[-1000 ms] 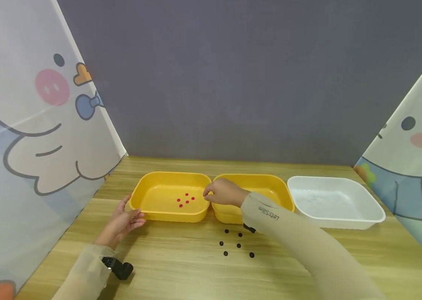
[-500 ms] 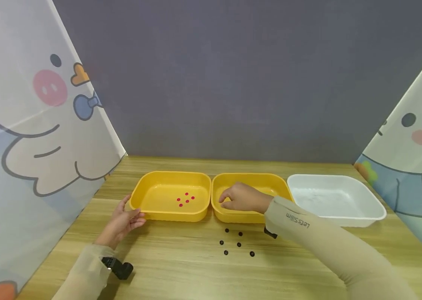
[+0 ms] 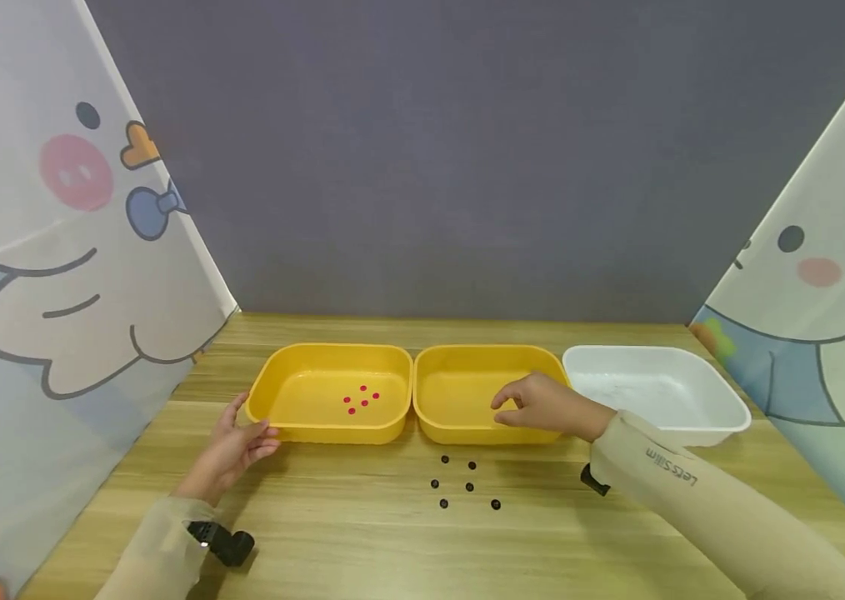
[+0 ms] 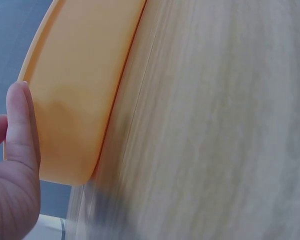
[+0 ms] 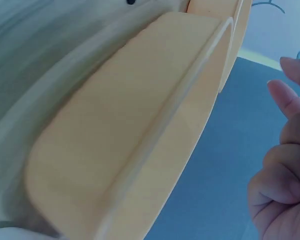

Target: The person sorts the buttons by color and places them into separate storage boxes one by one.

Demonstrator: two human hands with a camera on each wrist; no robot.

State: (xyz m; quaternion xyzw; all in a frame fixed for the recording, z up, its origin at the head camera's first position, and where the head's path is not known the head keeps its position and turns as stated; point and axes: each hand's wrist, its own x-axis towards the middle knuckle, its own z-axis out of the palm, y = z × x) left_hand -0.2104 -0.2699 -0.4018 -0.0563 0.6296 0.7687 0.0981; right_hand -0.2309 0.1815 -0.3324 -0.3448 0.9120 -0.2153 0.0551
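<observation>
My left hand (image 3: 231, 450) is at the near-left corner of the left yellow tray (image 3: 332, 435); its fairly straight fingers touch the rim and outer wall. Inside that tray lie several small red discs (image 3: 364, 403), too small to make out fully. Over the right part of the middle yellow tray (image 3: 486, 435) hovers my right hand (image 3: 546, 406). Its thumb and index finger stand apart with nothing between them, while the other fingers curl in, as the right wrist view shows. Several small black buttons (image 3: 470, 487) lie on the table in front of the middle tray.
A white tray (image 3: 655, 387) stands at the right, partly behind my right forearm. The trays form a row on the wooden table (image 3: 347, 533). A grey panel (image 3: 422, 167) rises behind, with cartoon-printed cloths (image 3: 10, 350) on both sides.
My right hand has moved right, from the border between the yellow trays to the middle tray's right side, and its thumb and index finger have spread. The left hand keeps its place on the tray.
</observation>
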